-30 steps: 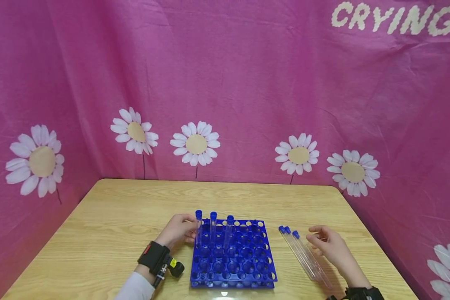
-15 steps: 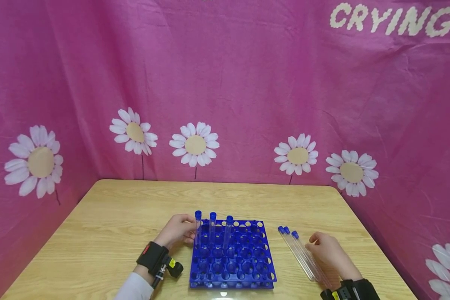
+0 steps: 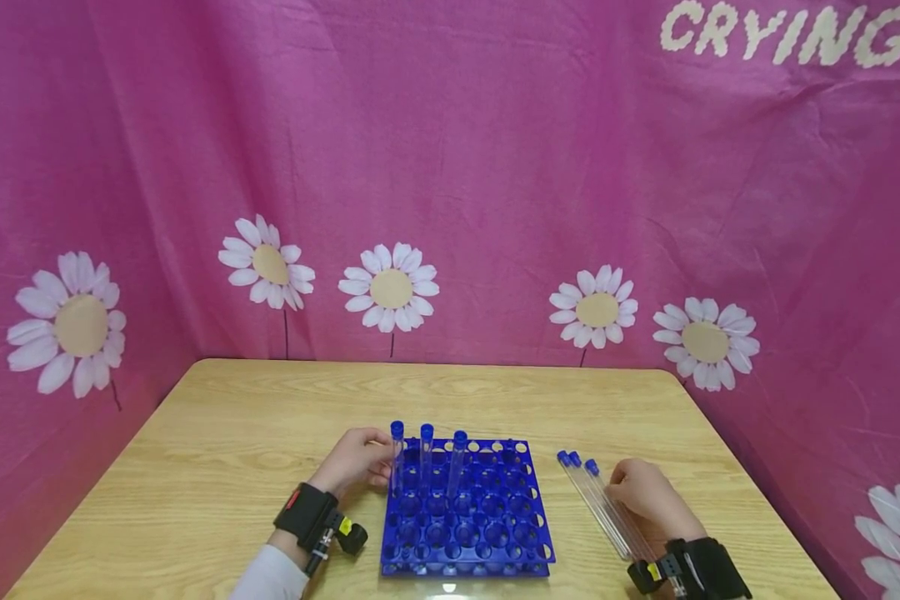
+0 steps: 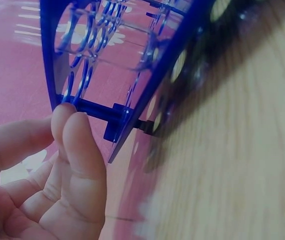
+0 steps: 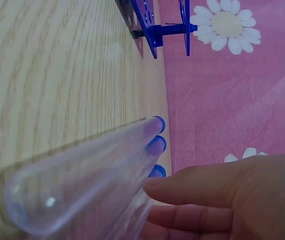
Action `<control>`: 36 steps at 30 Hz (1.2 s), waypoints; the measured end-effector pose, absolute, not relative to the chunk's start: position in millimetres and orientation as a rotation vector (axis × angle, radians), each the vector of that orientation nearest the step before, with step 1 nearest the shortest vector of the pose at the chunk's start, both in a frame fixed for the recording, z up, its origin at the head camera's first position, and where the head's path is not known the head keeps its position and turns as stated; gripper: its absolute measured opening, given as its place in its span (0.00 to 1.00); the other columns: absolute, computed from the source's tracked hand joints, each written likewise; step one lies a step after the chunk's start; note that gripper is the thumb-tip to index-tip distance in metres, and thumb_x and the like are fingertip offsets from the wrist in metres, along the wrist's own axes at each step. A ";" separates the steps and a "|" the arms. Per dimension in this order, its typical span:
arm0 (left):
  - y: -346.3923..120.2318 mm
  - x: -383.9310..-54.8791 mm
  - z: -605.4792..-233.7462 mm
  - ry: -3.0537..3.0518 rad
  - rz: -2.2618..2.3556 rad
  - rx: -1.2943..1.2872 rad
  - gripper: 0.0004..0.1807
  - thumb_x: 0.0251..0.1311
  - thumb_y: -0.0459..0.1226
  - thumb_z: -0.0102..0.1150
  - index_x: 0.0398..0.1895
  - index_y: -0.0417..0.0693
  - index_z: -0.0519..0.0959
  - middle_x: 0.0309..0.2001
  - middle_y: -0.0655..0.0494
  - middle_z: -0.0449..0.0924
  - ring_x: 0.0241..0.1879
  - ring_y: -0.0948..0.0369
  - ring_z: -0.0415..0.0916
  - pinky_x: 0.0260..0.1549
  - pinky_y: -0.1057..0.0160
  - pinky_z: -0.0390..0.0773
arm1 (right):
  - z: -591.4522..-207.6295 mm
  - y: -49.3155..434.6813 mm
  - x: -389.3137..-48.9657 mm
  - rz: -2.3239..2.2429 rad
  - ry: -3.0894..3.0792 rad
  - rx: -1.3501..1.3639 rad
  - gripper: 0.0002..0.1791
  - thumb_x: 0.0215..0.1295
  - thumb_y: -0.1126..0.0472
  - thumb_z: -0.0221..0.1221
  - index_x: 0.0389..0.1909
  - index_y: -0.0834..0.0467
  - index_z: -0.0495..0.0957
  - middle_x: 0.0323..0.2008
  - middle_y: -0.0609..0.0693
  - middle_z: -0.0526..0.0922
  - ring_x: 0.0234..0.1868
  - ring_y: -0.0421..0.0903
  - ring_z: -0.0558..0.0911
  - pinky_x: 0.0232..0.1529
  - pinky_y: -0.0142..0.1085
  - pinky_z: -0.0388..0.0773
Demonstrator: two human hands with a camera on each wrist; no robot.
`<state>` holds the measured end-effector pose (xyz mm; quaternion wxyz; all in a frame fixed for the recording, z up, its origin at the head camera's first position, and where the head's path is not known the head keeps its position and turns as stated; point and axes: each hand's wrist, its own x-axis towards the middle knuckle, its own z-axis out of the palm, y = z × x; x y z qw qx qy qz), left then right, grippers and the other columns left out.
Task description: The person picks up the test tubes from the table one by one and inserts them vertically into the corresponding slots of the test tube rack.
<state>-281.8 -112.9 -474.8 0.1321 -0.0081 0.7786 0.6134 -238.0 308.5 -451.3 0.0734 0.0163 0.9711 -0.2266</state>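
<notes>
A blue test tube rack [image 3: 465, 570] stands mid-table, with three blue-capped clear tubes upright in its rear left part; one is this tube [image 3: 457, 462]. My left hand [image 3: 356, 457] pinches the rack's left rear corner, thumb and fingertips meeting at the upper plate in the left wrist view. Right of the rack, three more capped test tubes lie slantwise side by side, their blue caps [image 3: 575, 459] pointing away. My right hand [image 3: 645, 493] holds the rightmost test tube [image 3: 598, 486] just below its cap [image 5: 157, 171], thumb on one side, fingers curled beneath.
The wooden table [image 3: 270, 400] ends at a pink curtain [image 3: 480, 167] printed with white daisies. Black camera straps sit on both wrists; the right wrist camera [image 3: 645, 575] overlaps the lower ends of the lying tubes in the head view.
My right hand has come down and left onto the rightmost lying tube, its fingers closing from a looser curl. The left hand, the rack and its tubes stay as they were.
</notes>
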 end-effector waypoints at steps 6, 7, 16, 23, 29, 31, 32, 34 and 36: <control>-112.4 -282.2 -475.3 2.265 1.782 -0.024 0.10 0.65 0.36 0.57 0.43 0.37 0.77 0.26 0.52 0.79 0.23 0.62 0.77 0.24 0.64 0.83 | -452.3 308.6 -238.9 -0.737 2.896 0.088 0.04 0.56 0.67 0.60 0.26 0.65 0.77 0.21 0.50 0.72 0.24 0.45 0.71 0.24 0.34 0.65; -112.4 -282.2 -475.2 2.264 1.784 -0.023 0.10 0.65 0.35 0.57 0.43 0.37 0.77 0.25 0.52 0.79 0.23 0.62 0.77 0.24 0.64 0.83 | -452.1 308.7 -238.8 -0.743 2.893 0.093 0.04 0.56 0.67 0.60 0.26 0.65 0.77 0.21 0.50 0.72 0.24 0.45 0.70 0.23 0.34 0.65; -113.0 -281.6 -476.0 2.265 1.784 -0.012 0.10 0.65 0.36 0.57 0.43 0.36 0.77 0.25 0.52 0.79 0.22 0.62 0.77 0.24 0.64 0.83 | -445.8 313.1 -236.2 -0.775 2.910 0.081 0.06 0.59 0.66 0.59 0.31 0.66 0.76 0.23 0.51 0.73 0.23 0.45 0.72 0.22 0.34 0.69; -113.0 -281.8 -474.4 2.270 1.774 -0.016 0.10 0.65 0.36 0.57 0.43 0.37 0.77 0.26 0.52 0.79 0.22 0.61 0.77 0.24 0.63 0.83 | -430.8 316.0 -232.7 -0.896 2.952 0.089 0.08 0.61 0.65 0.58 0.34 0.67 0.72 0.25 0.53 0.72 0.24 0.45 0.72 0.22 0.35 0.74; -112.9 -282.2 -474.3 2.274 1.769 -0.020 0.10 0.65 0.36 0.58 0.43 0.37 0.77 0.26 0.52 0.79 0.23 0.61 0.77 0.24 0.63 0.83 | -415.5 314.8 -231.2 -0.994 3.028 0.038 0.09 0.61 0.64 0.58 0.36 0.67 0.71 0.27 0.54 0.74 0.25 0.44 0.74 0.23 0.35 0.80; -113.1 -282.4 -474.6 2.266 1.775 -0.023 0.10 0.65 0.36 0.58 0.43 0.37 0.77 0.26 0.52 0.79 0.23 0.61 0.77 0.24 0.63 0.83 | -409.8 311.4 -230.7 -1.026 3.054 0.022 0.10 0.60 0.64 0.57 0.37 0.66 0.71 0.28 0.54 0.75 0.25 0.44 0.75 0.23 0.34 0.80; -113.3 -282.2 -474.8 2.262 1.778 -0.023 0.10 0.65 0.36 0.58 0.43 0.37 0.77 0.26 0.52 0.79 0.23 0.61 0.77 0.24 0.63 0.83 | -406.7 309.2 -230.4 -1.045 3.064 0.013 0.10 0.60 0.64 0.57 0.37 0.66 0.71 0.28 0.54 0.76 0.26 0.44 0.75 0.23 0.33 0.81; -113.6 -281.9 -475.4 2.257 1.783 -0.014 0.11 0.65 0.36 0.58 0.43 0.36 0.77 0.25 0.53 0.79 0.23 0.61 0.77 0.24 0.63 0.83 | -400.7 303.8 -229.1 -1.076 3.083 -0.005 0.10 0.59 0.64 0.57 0.38 0.65 0.71 0.29 0.54 0.76 0.27 0.44 0.75 0.23 0.31 0.80; -114.0 -281.9 -475.7 2.252 1.786 -0.012 0.11 0.65 0.36 0.58 0.43 0.36 0.77 0.25 0.53 0.78 0.22 0.61 0.77 0.24 0.64 0.83 | -394.2 296.9 -227.5 -1.104 3.103 -0.029 0.10 0.59 0.65 0.58 0.39 0.65 0.71 0.29 0.54 0.76 0.28 0.44 0.76 0.23 0.30 0.80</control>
